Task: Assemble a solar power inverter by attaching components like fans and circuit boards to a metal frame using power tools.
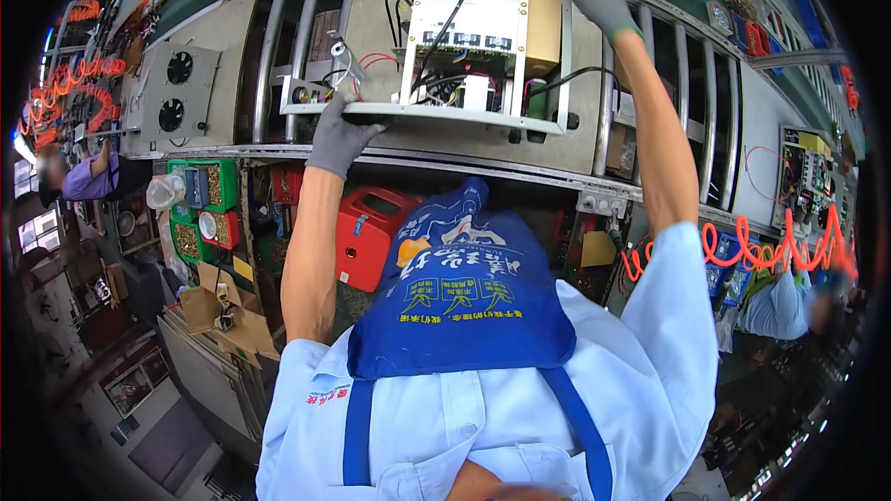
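Chassis [469,15] of pale metal, open-framed, is set on a flat board [580,150] over the conveyor rollers [682,83], in front of the person. It is judged fairly heavy and stiff in its frame but fragile within, where circuit boards [471,40] and wiring are exposed. Its smooth metal may prove slippery. Firm hold is best taken on the long front panel [455,115] or the upright rails [524,28], with the black cable [580,72] kept free of strain. The panel's left part is held by the gloved left hand [343,136], fingers and thumb partly closed about its edge. The gloved right hand [600,3] is raised beyond the far right corner, fingers loosely extended; nothing is seen held, and contact cannot be told. Farther left, a two-fan unit [193,91] is placed; below the conveyor edge, a red case [357,239] is seen.
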Available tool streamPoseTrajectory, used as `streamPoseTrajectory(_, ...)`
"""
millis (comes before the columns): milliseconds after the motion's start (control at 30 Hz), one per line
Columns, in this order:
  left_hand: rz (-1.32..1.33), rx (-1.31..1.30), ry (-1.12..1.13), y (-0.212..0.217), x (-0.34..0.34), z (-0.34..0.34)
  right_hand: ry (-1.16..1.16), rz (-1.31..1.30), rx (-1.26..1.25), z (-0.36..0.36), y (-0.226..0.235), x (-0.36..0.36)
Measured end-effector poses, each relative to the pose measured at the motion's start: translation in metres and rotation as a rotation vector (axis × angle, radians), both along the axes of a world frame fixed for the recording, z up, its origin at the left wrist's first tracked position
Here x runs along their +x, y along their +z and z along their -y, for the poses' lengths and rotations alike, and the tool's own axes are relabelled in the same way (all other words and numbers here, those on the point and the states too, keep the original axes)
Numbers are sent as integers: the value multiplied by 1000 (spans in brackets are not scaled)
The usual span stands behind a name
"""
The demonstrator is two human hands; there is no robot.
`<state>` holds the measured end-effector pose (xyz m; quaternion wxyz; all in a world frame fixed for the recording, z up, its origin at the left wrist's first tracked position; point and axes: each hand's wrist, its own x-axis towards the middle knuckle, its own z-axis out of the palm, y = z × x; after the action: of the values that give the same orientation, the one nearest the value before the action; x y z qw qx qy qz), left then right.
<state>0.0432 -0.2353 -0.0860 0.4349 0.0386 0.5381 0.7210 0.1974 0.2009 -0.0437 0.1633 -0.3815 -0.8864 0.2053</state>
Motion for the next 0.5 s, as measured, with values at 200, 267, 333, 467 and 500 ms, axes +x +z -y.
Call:
streamPoseTrajectory(200, -1073, -405, -180, -2, 9, 6, -12, 277, 37, 0, -7, -52)
streamPoseTrajectory(267, -1134, -432, -153, -12, 9, 16, -15, 235, 118, 9, 0, -47)
streamPoseTrajectory(333, -1000, -235, -64, -31, 23, 27, 28, 136, 244, 22, 10, -28)
streamPoseTrajectory(467, -334, -17, 66, -71, 57, 53, 9, 38, 225, 67, 37, 32)
streamPoseTrajectory(500, -492, -230, 0, -74, 72, 73, -10, -28, 216, 86, 44, 45)
